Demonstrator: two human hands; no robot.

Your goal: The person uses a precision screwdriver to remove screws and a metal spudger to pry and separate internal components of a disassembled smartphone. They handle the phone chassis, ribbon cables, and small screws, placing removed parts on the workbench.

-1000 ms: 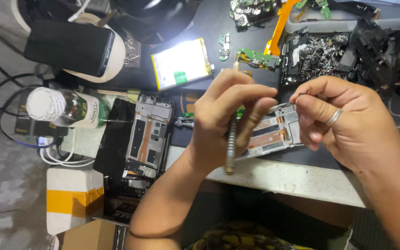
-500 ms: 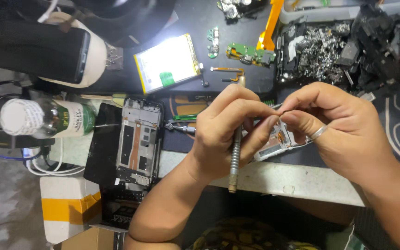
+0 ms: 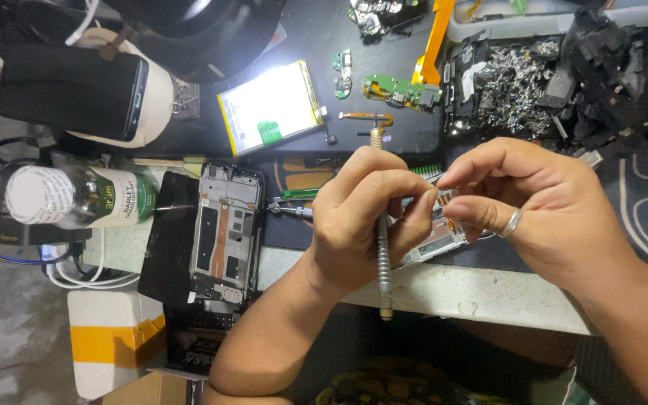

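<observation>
The left hand (image 3: 365,217) holds a metal screwdriver (image 3: 382,255), its fingers clamped around the ribbed shaft, probably so the tool stays near while the fingertips work. The right hand (image 3: 541,206) has thumb and forefinger pressed together, as if pinching something very small; what it is cannot be seen. Just under both hands lies a phone frame (image 3: 436,236) at the edge of the table (image 3: 489,292), partly hidden. Another opened phone frame (image 3: 223,229) and a battery (image 3: 270,105) lie further left.
</observation>
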